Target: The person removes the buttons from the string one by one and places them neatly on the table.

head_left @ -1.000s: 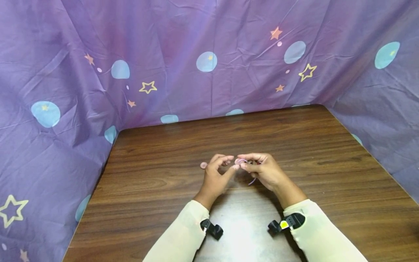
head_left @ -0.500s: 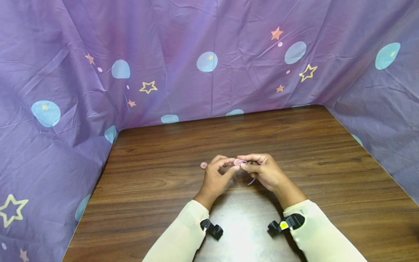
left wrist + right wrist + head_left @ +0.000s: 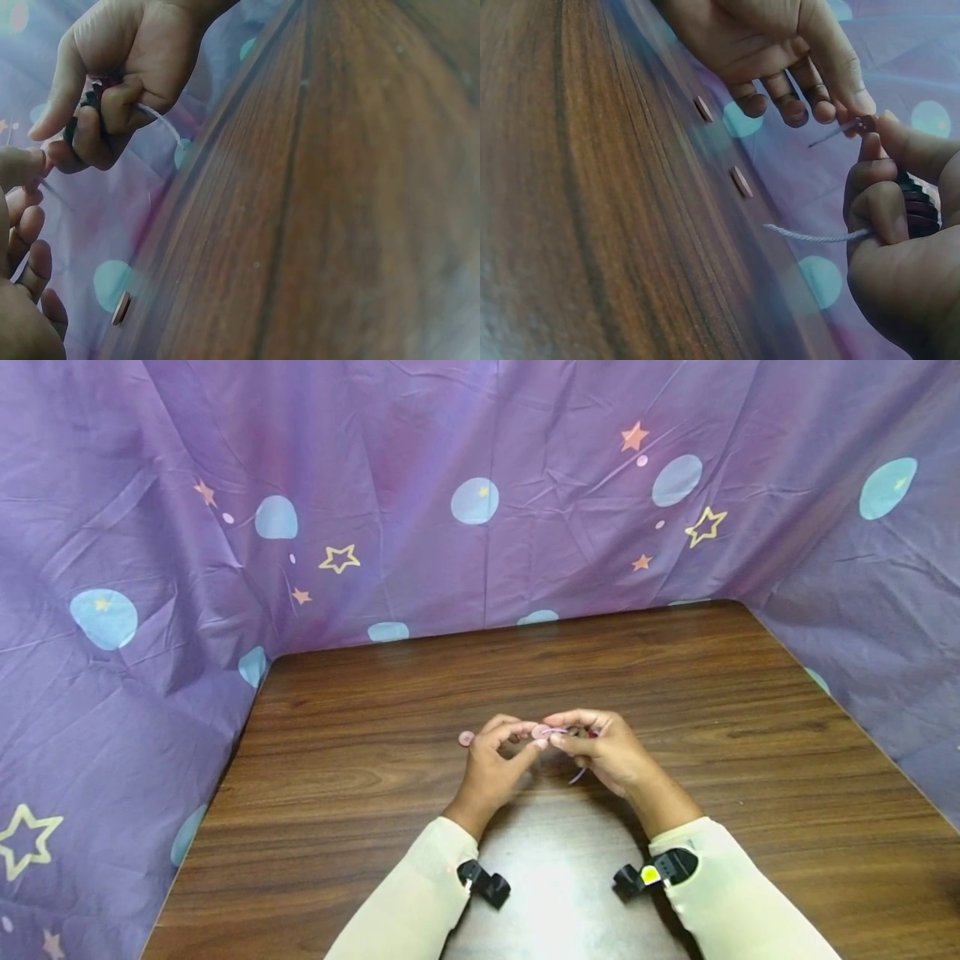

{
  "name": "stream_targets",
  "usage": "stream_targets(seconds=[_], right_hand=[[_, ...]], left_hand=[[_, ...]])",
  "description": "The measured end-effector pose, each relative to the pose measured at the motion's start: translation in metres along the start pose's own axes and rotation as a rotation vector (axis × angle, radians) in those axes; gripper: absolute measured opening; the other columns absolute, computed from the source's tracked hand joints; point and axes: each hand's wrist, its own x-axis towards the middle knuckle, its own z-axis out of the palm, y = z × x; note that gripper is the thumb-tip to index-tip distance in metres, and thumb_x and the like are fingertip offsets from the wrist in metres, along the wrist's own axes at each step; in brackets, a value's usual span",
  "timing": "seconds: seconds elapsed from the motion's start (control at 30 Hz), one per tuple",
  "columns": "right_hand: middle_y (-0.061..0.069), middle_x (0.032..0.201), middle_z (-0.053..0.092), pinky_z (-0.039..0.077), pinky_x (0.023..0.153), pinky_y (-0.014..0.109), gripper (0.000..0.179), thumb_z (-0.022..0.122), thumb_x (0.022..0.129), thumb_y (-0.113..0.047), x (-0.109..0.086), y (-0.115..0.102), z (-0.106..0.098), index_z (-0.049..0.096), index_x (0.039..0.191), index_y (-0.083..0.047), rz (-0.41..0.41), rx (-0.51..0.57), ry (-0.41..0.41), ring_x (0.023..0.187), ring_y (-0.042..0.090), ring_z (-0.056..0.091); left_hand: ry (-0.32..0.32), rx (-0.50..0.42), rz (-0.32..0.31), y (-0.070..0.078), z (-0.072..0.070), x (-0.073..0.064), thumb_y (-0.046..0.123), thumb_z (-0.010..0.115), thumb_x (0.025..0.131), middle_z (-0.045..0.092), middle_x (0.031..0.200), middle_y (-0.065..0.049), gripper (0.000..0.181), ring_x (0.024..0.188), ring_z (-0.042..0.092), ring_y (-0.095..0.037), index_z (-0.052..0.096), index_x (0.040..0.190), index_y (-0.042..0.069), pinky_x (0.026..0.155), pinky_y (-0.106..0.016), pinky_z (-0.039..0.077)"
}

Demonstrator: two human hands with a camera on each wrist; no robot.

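Note:
A pink button (image 3: 541,732) is held up between both hands above the table, with a thin lavender string (image 3: 557,731) at its face. My left hand (image 3: 497,768) pinches the button's left edge with thumb and forefinger. On the other side, my right hand (image 3: 618,756) pinches it by thumb and forefinger. The right hand's curled lower fingers grip a stack of dark buttons (image 3: 920,208), partly hidden in the palm. Out of that fist hangs a string tail (image 3: 810,237); a short string end (image 3: 829,136) sticks out by the pinched button in the right wrist view.
A loose pink button (image 3: 467,738) lies on the brown wooden table (image 3: 360,827), left of the left hand. Two loose buttons, one nearer (image 3: 741,181) and one farther (image 3: 703,109), show in the right wrist view. A purple patterned cloth (image 3: 420,460) hangs behind the table.
The left fingertips have come to the button, which has shifted slightly left. More of the string shows between it and the right fingers. The loose button on the table has stayed put.

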Motion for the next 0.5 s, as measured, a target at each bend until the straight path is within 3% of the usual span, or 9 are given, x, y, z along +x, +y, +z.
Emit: stream_targets(seconds=[0.23,0.5], right_hand=[[-0.009,0.091,0.083,0.034,0.051,0.018,0.028,0.074,0.095,0.009,0.0016,-0.0019,0.0010,0.085,0.105,-0.016,0.009,-0.056,0.052,0.056,0.003,0.044],[-0.010,0.081,0.080,0.031,0.046,0.020,0.021,0.077,0.093,0.007,0.0007,-0.0026,-0.0015,0.086,0.103,-0.010,0.010,-0.130,0.096,0.047,0.002,0.037]], left_hand=[[-0.001,-0.030,-0.004,-0.0024,-0.0014,0.0010,0.006,0.086,0.092,0.076,0.110,-0.019,0.022,0.107,0.068,-0.038,0.082,0.113,0.000,0.094,-0.028,0.055],[-0.002,-0.029,-0.001,-0.0019,-0.0009,0.0006,0.005,0.086,0.092,0.075,0.108,-0.018,0.022,0.106,0.069,-0.037,0.083,0.113,0.001,0.094,-0.033,0.058]])
